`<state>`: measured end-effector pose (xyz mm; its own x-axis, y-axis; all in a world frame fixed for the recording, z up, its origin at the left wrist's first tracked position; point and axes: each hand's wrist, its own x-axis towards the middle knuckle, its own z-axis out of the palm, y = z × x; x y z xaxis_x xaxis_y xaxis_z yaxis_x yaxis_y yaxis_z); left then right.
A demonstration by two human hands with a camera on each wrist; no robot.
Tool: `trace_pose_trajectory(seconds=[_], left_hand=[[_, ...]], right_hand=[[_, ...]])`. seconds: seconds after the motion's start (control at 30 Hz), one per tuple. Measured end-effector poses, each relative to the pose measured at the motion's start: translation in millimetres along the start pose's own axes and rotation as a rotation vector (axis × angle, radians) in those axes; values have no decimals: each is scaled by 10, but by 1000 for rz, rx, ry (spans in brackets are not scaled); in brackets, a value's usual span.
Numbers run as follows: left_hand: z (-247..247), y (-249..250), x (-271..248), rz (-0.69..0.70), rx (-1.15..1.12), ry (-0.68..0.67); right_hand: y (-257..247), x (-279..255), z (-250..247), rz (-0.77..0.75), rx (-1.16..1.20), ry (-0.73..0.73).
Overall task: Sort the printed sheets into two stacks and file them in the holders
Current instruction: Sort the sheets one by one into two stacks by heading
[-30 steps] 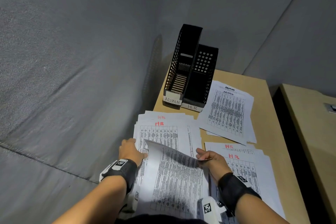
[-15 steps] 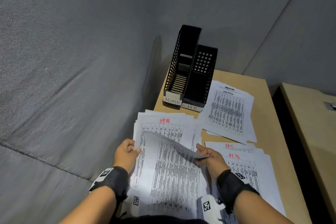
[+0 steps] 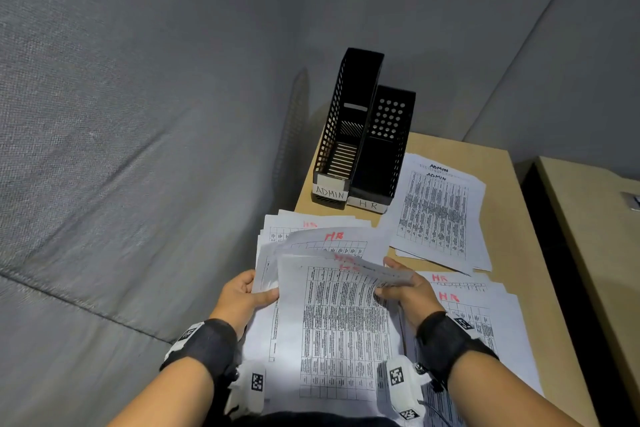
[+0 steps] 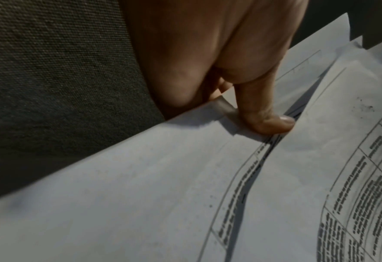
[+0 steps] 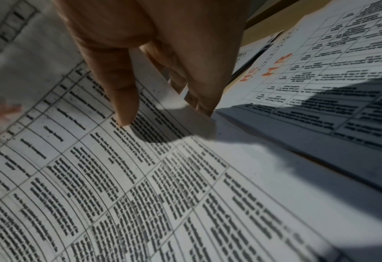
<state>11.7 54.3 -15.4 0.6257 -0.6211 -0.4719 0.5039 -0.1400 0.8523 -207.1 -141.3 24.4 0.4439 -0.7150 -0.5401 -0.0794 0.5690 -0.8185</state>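
Note:
Both hands hold a loose pile of printed sheets (image 3: 339,315) marked HR in red, lifted off the desk's near left corner. My left hand (image 3: 249,295) grips its left edge, the thumb (image 4: 266,122) pressed on top of the paper. My right hand (image 3: 401,288) pinches the top sheet's (image 5: 122,177) right edge, thumb above and fingers beneath, and that sheet's top curls over. More HR sheets (image 3: 311,236) fan out behind the pile. An HR stack (image 3: 485,322) lies at the right, an ADMIN stack (image 3: 436,211) beyond it.
Two black holders stand at the desk's far left corner, labelled ADMIN (image 3: 346,135) and HR (image 3: 384,152); no paper shows in them. Grey fabric walls (image 3: 138,149) close in at left and behind. A second desk (image 3: 595,236) sits across a dark gap at right.
The pile has risen off the desk and its top edge has curled further over. My left hand slid down the left edge and now grips it.

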Motion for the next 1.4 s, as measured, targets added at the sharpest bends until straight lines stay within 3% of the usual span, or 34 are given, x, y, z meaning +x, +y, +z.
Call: trace_pose_trajectory(seconds=[0.33, 0.43, 0.7, 0.93, 1.13, 1.27, 1.4], left_hand=[[58, -2, -16, -61, 5, -140], [48, 10, -1, -53, -2, -157], [65, -31, 19, -23, 0, -76], [89, -27, 15, 4, -9, 1], [69, -38, 34, -7, 26, 36], [84, -11, 20, 57, 60, 67], [63, 27, 4, 179, 340, -4]], right_hand=[[-142, -37, 20, -1, -21, -9], [-191, -67, 21, -79, -81, 10], [-270, -18, 34, -314, -211, -43], [-122, 16, -31, -336, -269, 45], [-87, -13, -83, -276, -139, -70], [-88, -59, -45, -272, -45, -67], [-63, -47, -48, -300, -20, 3]])
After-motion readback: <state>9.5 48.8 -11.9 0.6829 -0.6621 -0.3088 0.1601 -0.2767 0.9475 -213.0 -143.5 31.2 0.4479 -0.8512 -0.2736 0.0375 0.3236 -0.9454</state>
